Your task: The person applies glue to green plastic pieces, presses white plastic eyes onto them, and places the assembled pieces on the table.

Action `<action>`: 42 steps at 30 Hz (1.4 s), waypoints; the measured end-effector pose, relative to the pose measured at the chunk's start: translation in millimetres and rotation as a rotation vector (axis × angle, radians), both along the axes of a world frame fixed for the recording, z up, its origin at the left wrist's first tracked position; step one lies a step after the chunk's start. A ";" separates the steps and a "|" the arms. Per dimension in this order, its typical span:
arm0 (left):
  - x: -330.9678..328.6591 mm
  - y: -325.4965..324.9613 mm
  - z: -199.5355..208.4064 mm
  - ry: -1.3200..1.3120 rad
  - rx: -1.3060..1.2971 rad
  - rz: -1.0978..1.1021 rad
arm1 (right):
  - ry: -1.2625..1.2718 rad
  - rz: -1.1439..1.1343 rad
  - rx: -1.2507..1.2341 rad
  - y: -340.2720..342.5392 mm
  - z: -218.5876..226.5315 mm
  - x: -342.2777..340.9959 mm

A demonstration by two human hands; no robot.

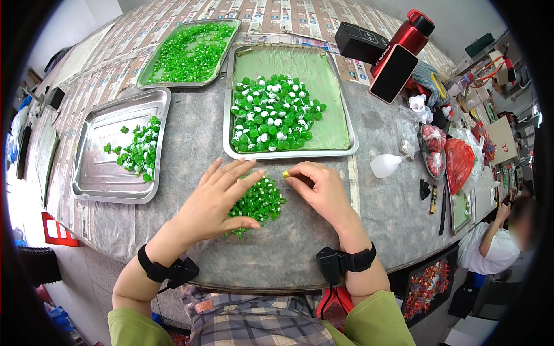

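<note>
Grey counter (323, 242): your left hand (213, 202) fingers apart on green bead pile (259, 203), right hand (320, 187) fingers pinched on yellow bit (285, 173), w/ steel tray (288, 151) just beyond.

The left hand (216, 202) lies over the left part of the pile of green pieces (261, 203) on the bench (300, 254), so how far the pile runs under the palm is hidden. The right hand (320, 189) pinches something small and yellowish (285, 173) at its fingertips; it is too small to tell what it is. The single pieces in the far left tray (190, 53) blur into one green mass. At the right, the clutter near the red bag (459, 161) is bent by the lens and hard to make out. The person at the right (496, 245) is partly cut off by the dark rim. The bench's far end runs out of the picture.
</note>
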State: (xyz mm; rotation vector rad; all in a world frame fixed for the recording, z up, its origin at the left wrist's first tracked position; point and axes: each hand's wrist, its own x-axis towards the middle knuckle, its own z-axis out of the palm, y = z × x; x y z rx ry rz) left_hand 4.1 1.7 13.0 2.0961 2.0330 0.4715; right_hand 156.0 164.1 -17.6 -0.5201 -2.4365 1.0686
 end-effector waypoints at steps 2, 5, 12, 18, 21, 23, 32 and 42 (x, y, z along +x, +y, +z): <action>-5.5 -1.8 5.3 -0.303 0.139 0.151 | -0.071 0.016 -0.063 -1.2 7.9 1.2; -1.0 -6.8 -2.7 -0.783 0.251 0.338 | -0.209 0.044 -0.237 -5.0 13.5 -0.3; -7.9 9.6 -2.7 -1.527 0.477 0.538 | -0.286 0.134 -0.101 -4.2 11.0 -0.7; -6.6 2.8 -14.3 -1.543 0.454 0.575 | -0.229 0.265 0.084 -11.2 12.5 -4.4; -1.5 2.0 -14.9 -1.563 0.429 0.560 | -0.273 0.224 0.128 -13.1 15.7 -2.0; 0.1 0.8 -14.9 -1.561 0.385 0.530 | -0.279 0.227 0.153 -14.2 17.3 -1.1; -5.8 -1.6 -15.2 -1.488 0.458 0.615 | -0.246 0.229 0.178 -14.2 15.0 -1.4; 11.2 -1.2 -13.0 -1.381 0.316 0.496 | -0.040 0.045 -0.645 -3.5 19.2 4.4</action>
